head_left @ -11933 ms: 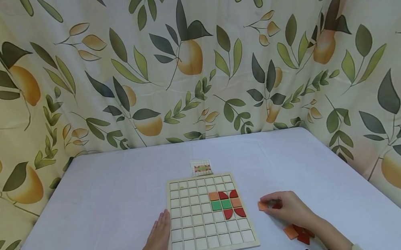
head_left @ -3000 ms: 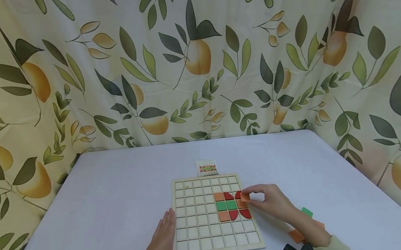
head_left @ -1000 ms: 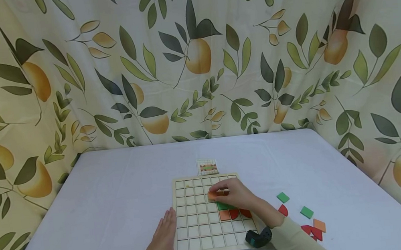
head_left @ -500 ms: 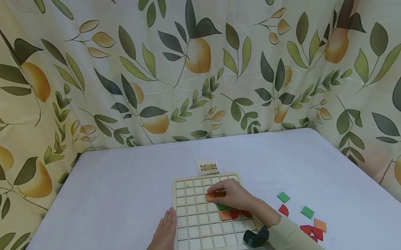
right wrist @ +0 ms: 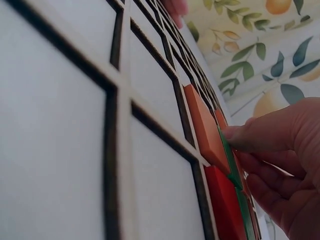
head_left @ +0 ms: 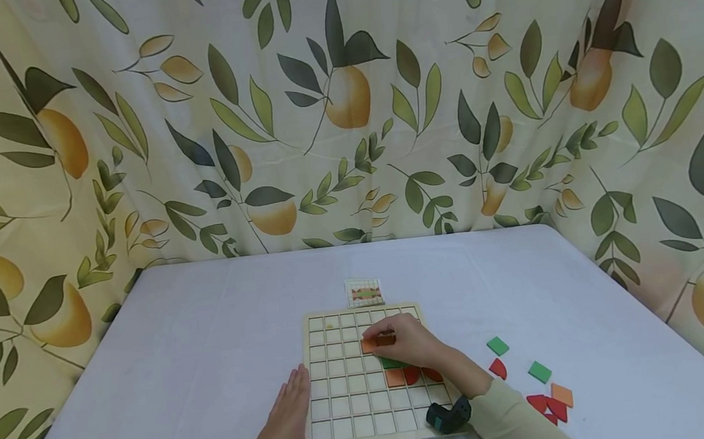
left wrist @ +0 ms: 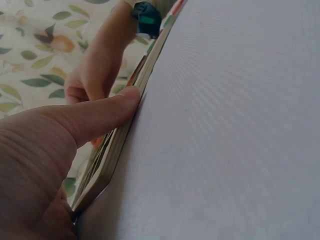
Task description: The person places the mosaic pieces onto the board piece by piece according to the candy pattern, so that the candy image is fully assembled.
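Observation:
A pale wooden grid board [head_left: 342,408] lies in front of me. My left hand [head_left: 276,424] rests at its near left corner, straight fingers along the left side and thumb [left wrist: 112,107] against the front edge. Over the third row from the far side, my right hand [head_left: 411,344] pinches an orange square tile [head_left: 368,346] between thumb and fingertips. That hand covers part of the pattern. Beside it show green tiles [head_left: 394,362], an orange square [head_left: 395,378] and a red quarter-round tile [head_left: 411,375] set in the cells.
A small pattern card [head_left: 364,293] lies beyond the board's far edge. Right of the board are scattered loose tiles: green squares [head_left: 539,372], an orange square [head_left: 562,395] and several red pieces [head_left: 497,369]. A black device [head_left: 449,416] sits on my right wrist.
An orange square has gone in below the green tiles since the earliest frame. My right hand has carried another orange tile leftward from the board's right side. The left hand holds its place.

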Motion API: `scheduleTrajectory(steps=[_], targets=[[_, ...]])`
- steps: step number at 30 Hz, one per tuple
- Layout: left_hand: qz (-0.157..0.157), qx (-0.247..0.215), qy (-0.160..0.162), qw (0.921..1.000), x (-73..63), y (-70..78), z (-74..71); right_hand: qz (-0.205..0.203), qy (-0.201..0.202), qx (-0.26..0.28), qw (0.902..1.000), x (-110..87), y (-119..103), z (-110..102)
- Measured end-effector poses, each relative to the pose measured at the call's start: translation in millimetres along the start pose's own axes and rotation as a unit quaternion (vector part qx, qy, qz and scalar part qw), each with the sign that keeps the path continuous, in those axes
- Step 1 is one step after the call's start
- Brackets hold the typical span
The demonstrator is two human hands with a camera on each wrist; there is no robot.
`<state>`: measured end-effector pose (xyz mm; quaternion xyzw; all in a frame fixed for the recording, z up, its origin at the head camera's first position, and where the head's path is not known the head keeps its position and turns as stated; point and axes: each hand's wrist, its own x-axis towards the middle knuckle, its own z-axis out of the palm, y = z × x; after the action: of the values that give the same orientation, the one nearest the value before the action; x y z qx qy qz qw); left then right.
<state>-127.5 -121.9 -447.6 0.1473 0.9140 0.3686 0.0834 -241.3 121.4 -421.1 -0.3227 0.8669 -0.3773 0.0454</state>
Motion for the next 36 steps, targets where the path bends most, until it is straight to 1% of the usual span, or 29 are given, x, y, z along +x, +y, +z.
scheduleTrajectory(steps=[8,13,16,24,28,32,36], targets=[[-0.001,-0.001,0.001,1.0,0.2,1.5,-0.2,0.0,0.005,-0.004,1.0,-0.4,1,1],[-0.002,0.003,0.001,1.0,0.9,1.2,0.8,0.0,0.022,-0.006,0.9997,-4.9,3,-1],[-0.002,0.004,0.003,1.0,1.1,0.3,1.6,0.006,0.033,-0.008,0.9994,-10.0,4,-4],[-0.002,0.008,0.01,0.9999,1.4,-2.0,2.8,0.056,0.056,-0.005,0.9969,-26.0,10,-15],[0.004,0.01,0.013,0.9999,0.6,-2.6,3.2,0.076,0.07,-0.011,0.9946,-32.3,12,-20],[0.008,0.009,0.013,0.9999,0.4,-2.8,3.5,0.104,0.09,-0.018,0.9904,-39.3,12,-24],[0.004,0.009,0.012,0.9999,0.9,-2.4,3.3,0.127,0.102,-0.023,0.9863,-46.3,13,-28]])
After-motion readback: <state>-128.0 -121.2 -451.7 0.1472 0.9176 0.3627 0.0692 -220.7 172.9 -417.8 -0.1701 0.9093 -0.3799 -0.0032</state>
